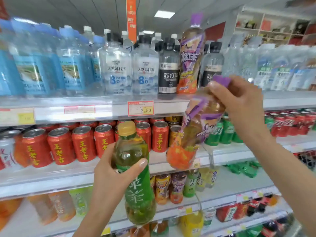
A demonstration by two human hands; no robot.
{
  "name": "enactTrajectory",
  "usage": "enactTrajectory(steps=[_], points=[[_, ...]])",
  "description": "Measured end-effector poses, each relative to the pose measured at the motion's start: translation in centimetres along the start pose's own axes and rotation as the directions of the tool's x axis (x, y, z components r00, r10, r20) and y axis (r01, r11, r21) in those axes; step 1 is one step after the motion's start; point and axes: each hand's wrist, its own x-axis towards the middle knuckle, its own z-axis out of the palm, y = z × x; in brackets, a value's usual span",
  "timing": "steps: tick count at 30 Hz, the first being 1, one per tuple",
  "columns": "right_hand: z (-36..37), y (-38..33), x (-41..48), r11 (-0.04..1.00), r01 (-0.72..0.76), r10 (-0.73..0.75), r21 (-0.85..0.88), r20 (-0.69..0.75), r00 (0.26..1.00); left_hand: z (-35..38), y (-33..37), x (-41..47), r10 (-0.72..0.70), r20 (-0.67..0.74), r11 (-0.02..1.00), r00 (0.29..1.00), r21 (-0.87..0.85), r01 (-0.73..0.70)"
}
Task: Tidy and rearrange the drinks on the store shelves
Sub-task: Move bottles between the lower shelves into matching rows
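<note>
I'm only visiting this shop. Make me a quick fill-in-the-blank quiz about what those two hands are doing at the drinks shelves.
1. The left hand grips a green-labelled bottle with a ____ cap.
2. The right hand holds a tilted bottle whose cap is ____.
3. The red cans stand on the shelf just ____ the water bottles.
4. The price tag reads ____.

Missing words: yellow; purple; below; 2.50
</note>
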Motion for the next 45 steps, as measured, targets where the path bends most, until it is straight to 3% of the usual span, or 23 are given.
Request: enactTrajectory(steps=[4, 8, 14, 19, 23, 26, 29, 37, 45], points=[[-2.6, -2.8, 4.9, 0.995, 0.074, -0.066, 0.061, -0.124, 0.990, 0.7, 1.8, 0.1, 0.020, -0.047, 0.999, 0.999, -0.043, -0.022], [-1.3, -5.1, 7.1, 0.984, 0.109, -0.099, 0.139, -0.077, 0.992, 0.8, 2.0, 0.2, -0.003, -0.182, 0.998, 0.983, -0.064, -0.008], [6.5, -9.1, 9.2, 0.961, 0.143, -0.166, 0.238, 0.081, 0.983, -2.9, 2.9, 0.8, 0.031, -0.355, 0.999, 0.934, -0.010, -0.037], [15.1, -12.9, 13.0, 0.933, 0.239, -0.266, 0.268, 0.070, 0.961, -6.8, 3.2, 1.1, 0.051, -0.397, 0.997, 0.917, 0.067, -0.026], [21.1, -14.9, 15.2, 0.957, 0.285, -0.290, 0.051, 0.153, 0.945, -8.9, 3.7, 0.9, 0.074, -0.394, 0.993, 0.916, 0.110, -0.033], [23.7, -14.6, 15.9, 0.934, 0.293, -0.242, -0.206, 0.240, 0.940, -10.0, 4.1, 0.6, 0.099, -0.387, 0.990, 0.917, 0.132, -0.052], [24.9, -13.5, 16.0, 0.912, 0.249, -0.172, -0.325, 0.249, 0.953, -10.8, 4.4, -0.1, 0.110, -0.380, 0.989, 0.918, 0.132, -0.064], [25.7, -11.8, 15.6, 0.897, 0.154, -0.037, -0.415, 0.276, 0.961, -10.9, 4.5, -0.9, 0.102, -0.336, 0.991, 0.936, 0.116, -0.067], [25.6, -11.6, 15.7, 0.941, 0.152, 0.019, -0.301, 0.497, 0.867, -9.9, 3.7, -1.1, 0.097, -0.278, 0.992, 0.956, 0.101, -0.071]])
